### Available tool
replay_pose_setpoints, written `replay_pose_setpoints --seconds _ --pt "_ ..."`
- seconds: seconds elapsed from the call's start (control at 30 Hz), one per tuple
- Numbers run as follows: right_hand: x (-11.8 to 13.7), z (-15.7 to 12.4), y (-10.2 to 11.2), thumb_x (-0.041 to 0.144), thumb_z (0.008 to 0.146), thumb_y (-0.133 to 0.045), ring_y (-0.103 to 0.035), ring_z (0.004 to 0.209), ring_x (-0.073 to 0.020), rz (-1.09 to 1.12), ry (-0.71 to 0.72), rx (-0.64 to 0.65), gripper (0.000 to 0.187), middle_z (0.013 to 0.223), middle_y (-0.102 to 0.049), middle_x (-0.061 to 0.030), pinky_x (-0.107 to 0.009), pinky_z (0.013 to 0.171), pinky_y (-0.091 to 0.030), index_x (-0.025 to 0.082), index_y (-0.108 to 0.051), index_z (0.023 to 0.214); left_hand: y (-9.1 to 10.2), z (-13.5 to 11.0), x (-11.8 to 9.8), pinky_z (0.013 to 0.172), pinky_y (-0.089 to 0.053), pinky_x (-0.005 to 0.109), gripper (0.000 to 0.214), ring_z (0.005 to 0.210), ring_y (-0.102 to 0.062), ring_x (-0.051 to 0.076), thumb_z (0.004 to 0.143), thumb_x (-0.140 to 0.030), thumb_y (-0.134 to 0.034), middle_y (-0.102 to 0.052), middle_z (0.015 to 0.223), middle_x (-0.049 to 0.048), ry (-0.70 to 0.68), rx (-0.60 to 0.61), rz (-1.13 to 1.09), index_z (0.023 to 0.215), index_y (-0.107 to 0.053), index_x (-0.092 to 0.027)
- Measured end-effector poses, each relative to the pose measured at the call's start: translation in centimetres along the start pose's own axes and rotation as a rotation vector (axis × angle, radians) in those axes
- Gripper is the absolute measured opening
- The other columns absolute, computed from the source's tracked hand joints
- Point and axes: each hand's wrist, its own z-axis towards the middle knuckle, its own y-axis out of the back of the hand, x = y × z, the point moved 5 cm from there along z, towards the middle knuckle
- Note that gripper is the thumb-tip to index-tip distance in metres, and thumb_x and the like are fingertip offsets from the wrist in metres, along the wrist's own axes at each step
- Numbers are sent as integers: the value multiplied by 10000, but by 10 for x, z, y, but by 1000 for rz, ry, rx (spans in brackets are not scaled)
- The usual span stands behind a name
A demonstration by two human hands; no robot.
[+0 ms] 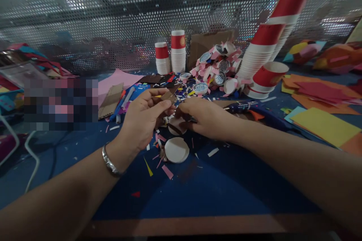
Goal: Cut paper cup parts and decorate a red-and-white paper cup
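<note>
My left hand (147,115) is closed in a pinch on a small brown piece of cardboard (169,97). To its right, my right hand (207,116) is bent downward with its fingers closed; their tips are partly hidden, and I cannot make out what is between them. Just below the fingers lies a round brownish piece (177,126), partly covered by the hand. A white round cup base (177,150) rests on the blue table (226,184) nearer to me. Pink paper scraps (167,171) are scattered beside it.
Stacks of red and white paper cups (178,51) stand at the back, with taller leaning stacks (261,49) at right. A pile of decorated cup bases (219,67) sits between them. A blue glue gun (264,118) and yellow paper (325,126) lie right; markers (121,101) lie left.
</note>
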Motion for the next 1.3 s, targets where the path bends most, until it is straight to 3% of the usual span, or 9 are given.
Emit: replay_pose_setpoints --seconds 0.1,0.23,0.57,0.8,1.3 --pt "0 -2 -1 114 922 -594 -604 951 -228 42 36 27 78 964 -685 -81 -325 864 -431 172 -645 913 2 1 -2 619 -581 206 313 674 -684 106 771 -102 -792 -703 828 -12 16 -35 11 1043 -668 -194" --pt "3 -6 0 196 955 -591 -598 949 -233 46 56 25 66 991 -678 -89 -332 852 -432 164 -647 940 2 2 -3 608 -572 203 278 663 -672 105 782 -101 -777 -692 810 -9 17 -42 12 1019 -661 -188" --pt "18 -3 -2 397 961 -638 -632 975 -290 -87 -7 87 273 1022 -689 -140 -365 791 -432 140 -729 962 0 -2 -3 604 -577 215 278 698 -680 124 770 -153 -792 -687 854 3 3 -10 75 1008 -656 -200" --pt "19 -3 -1 336 962 -625 -650 957 -275 -97 -13 87 225 1007 -715 -137 -350 778 -445 148 -747 956 -2 -2 -3 632 -589 228 301 715 -681 130 743 -129 -792 -679 850 4 0 1 77 1001 -651 -195" --pt "16 -3 2 123 907 -657 -673 925 -220 152 24 115 152 985 -780 -85 -326 831 -473 151 -784 985 -2 -2 -3 582 -568 218 265 642 -667 117 744 -98 -778 -686 793 -7 28 -23 108 970 -665 -180"
